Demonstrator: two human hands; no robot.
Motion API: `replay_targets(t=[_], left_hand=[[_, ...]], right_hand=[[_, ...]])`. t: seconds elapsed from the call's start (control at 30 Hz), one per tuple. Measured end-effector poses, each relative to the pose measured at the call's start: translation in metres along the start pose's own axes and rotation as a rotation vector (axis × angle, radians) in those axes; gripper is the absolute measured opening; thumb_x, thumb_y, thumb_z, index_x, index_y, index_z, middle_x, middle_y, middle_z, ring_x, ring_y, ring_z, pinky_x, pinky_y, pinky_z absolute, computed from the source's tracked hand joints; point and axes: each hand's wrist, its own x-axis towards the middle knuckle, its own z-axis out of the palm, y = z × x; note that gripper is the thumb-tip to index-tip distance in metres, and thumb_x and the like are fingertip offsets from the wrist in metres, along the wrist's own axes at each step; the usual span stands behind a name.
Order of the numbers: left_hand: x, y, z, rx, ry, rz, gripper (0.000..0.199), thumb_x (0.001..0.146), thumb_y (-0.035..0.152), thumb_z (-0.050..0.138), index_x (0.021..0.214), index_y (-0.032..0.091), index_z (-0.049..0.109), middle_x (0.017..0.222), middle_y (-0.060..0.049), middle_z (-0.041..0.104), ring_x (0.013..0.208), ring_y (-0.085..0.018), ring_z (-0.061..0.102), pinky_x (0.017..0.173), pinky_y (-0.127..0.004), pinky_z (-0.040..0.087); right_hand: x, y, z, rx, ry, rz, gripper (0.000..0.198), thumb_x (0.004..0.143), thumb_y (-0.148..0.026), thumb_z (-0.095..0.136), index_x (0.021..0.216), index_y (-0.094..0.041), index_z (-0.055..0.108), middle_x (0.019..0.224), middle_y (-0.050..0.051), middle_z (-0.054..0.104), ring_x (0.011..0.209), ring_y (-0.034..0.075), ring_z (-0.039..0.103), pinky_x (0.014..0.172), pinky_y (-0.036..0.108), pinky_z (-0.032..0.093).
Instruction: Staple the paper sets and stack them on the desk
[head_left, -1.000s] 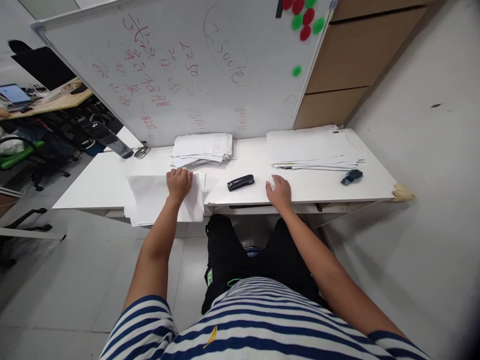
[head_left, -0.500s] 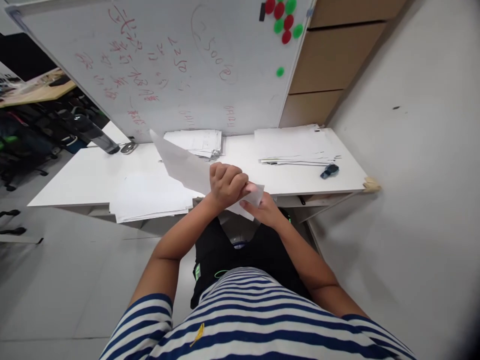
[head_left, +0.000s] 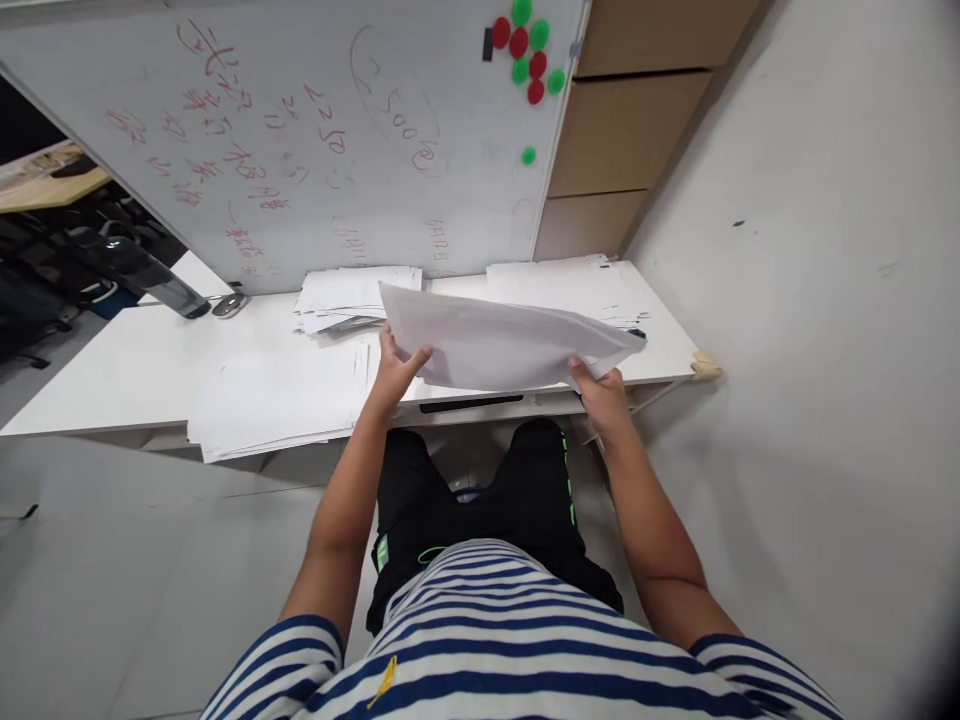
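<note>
A white sheet of paper (head_left: 495, 340) is stretched between my hands above the front of the desk, tilted and slightly bowed. My left hand (head_left: 395, 370) grips its left end, thumb on top and fingers behind. At the right end, my right hand (head_left: 600, 392) pinches the near edge with its thumb on top. Whether more than one sheet is held I cannot tell. To the left lies a stack of paper (head_left: 270, 400) that overhangs the desk's front edge. Two more paper stacks, one at the back left (head_left: 360, 290) and one at the back right (head_left: 555, 285), lie by the whiteboard.
The white desk (head_left: 112, 370) meets a whiteboard (head_left: 300, 130) with red writing and round magnets. A dark bottle (head_left: 161, 280) and a computer mouse (head_left: 229, 305) are at the back left. Cardboard boxes (head_left: 630, 130) stand behind on the right, beside the wall (head_left: 825, 350).
My hands were close together with the paper bunched between them. They have moved apart, and the sheet is now spread sideways. The camera view has shifted a little to the right.
</note>
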Motion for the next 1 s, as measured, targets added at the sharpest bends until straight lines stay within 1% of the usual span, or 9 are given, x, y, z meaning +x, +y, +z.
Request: replay_targets(t=[0.07, 0.1, 0.2, 0.43, 0.6, 0.7, 0.8, 0.9, 1.0], left_hand=[[-0.004, -0.008, -0.005, -0.127, -0.122, -0.132, 0.073, 0.072, 0.065, 0.081, 0.125, 0.018, 0.063, 0.127, -0.016, 0.071, 0.120, -0.032, 0.067, 0.102, -0.045, 0.055], [-0.008, -0.011, -0.006, -0.151, -0.141, -0.174, 0.066, 0.072, 0.062, 0.082, 0.117, 0.017, 0.067, 0.121, -0.015, 0.074, 0.114, -0.032, 0.070, 0.099, -0.046, 0.056], [-0.021, -0.022, -0.007, -0.175, -0.084, -0.197, 0.055, 0.074, 0.055, 0.084, 0.111, 0.016, 0.071, 0.115, -0.013, 0.077, 0.110, -0.030, 0.071, 0.099, -0.046, 0.056], [-0.043, -0.054, -0.002, -0.139, 0.023, -0.231, 0.054, 0.074, 0.051, 0.083, 0.113, 0.017, 0.067, 0.116, -0.012, 0.076, 0.107, -0.027, 0.072, 0.100, -0.044, 0.054], [-0.046, -0.053, 0.000, -0.058, 0.152, -0.207, 0.051, 0.074, 0.047, 0.081, 0.113, 0.019, 0.063, 0.113, -0.011, 0.074, 0.104, -0.024, 0.070, 0.093, -0.039, 0.056], [-0.048, -0.053, 0.000, -0.019, 0.204, -0.227, 0.048, 0.075, 0.048, 0.080, 0.110, 0.019, 0.064, 0.109, -0.010, 0.074, 0.101, -0.025, 0.070, 0.089, -0.038, 0.055], [-0.051, -0.050, 0.000, 0.002, 0.178, -0.219, 0.046, 0.075, 0.047, 0.079, 0.109, 0.019, 0.066, 0.109, -0.010, 0.074, 0.103, -0.027, 0.069, 0.089, -0.040, 0.054], [-0.052, -0.046, 0.001, 0.001, 0.155, -0.225, 0.045, 0.074, 0.046, 0.080, 0.106, 0.019, 0.066, 0.107, -0.010, 0.074, 0.103, -0.028, 0.068, 0.089, -0.041, 0.054], [-0.051, -0.044, 0.002, -0.045, 0.135, -0.244, 0.046, 0.073, 0.045, 0.080, 0.108, 0.020, 0.063, 0.106, -0.009, 0.073, 0.101, -0.026, 0.068, 0.088, -0.039, 0.053]], right_hand=[[0.007, 0.000, -0.002, 0.011, -0.006, -0.025, 0.055, 0.079, -0.063, 0.074, 0.112, -0.018, 0.073, 0.113, 0.009, 0.078, 0.118, 0.029, 0.069, 0.110, 0.045, 0.049], [0.009, 0.001, -0.001, 0.015, -0.007, -0.034, 0.054, 0.080, -0.062, 0.073, 0.112, -0.018, 0.073, 0.114, 0.009, 0.078, 0.119, 0.029, 0.068, 0.110, 0.044, 0.049], [0.011, 0.009, 0.010, 0.035, 0.008, -0.040, 0.054, 0.081, -0.061, 0.073, 0.111, -0.016, 0.073, 0.117, 0.011, 0.077, 0.119, 0.029, 0.068, 0.110, 0.044, 0.049], [0.003, 0.041, 0.050, 0.057, -0.081, 0.089, 0.062, 0.070, -0.061, 0.080, 0.108, -0.013, 0.071, 0.111, 0.014, 0.077, 0.108, 0.029, 0.071, 0.101, 0.047, 0.054], [0.002, 0.040, 0.062, 0.026, -0.140, 0.041, 0.056, 0.076, -0.059, 0.076, 0.108, -0.014, 0.072, 0.108, 0.012, 0.078, 0.105, 0.029, 0.072, 0.098, 0.046, 0.055], [-0.002, 0.046, 0.067, -0.022, -0.120, 0.103, 0.054, 0.073, -0.057, 0.078, 0.105, -0.015, 0.073, 0.110, 0.014, 0.078, 0.108, 0.031, 0.072, 0.100, 0.047, 0.055], [-0.007, 0.056, 0.070, -0.085, -0.082, 0.162, 0.050, 0.072, -0.058, 0.078, 0.101, -0.017, 0.073, 0.109, 0.015, 0.079, 0.109, 0.032, 0.073, 0.101, 0.046, 0.056], [-0.012, 0.062, 0.069, -0.109, -0.041, 0.146, 0.051, 0.075, -0.059, 0.076, 0.104, -0.017, 0.073, 0.113, 0.015, 0.078, 0.114, 0.032, 0.071, 0.104, 0.046, 0.054], [-0.019, 0.064, 0.058, -0.128, -0.005, 0.146, 0.054, 0.076, -0.059, 0.075, 0.106, -0.014, 0.074, 0.113, 0.017, 0.078, 0.116, 0.032, 0.071, 0.106, 0.047, 0.053]])
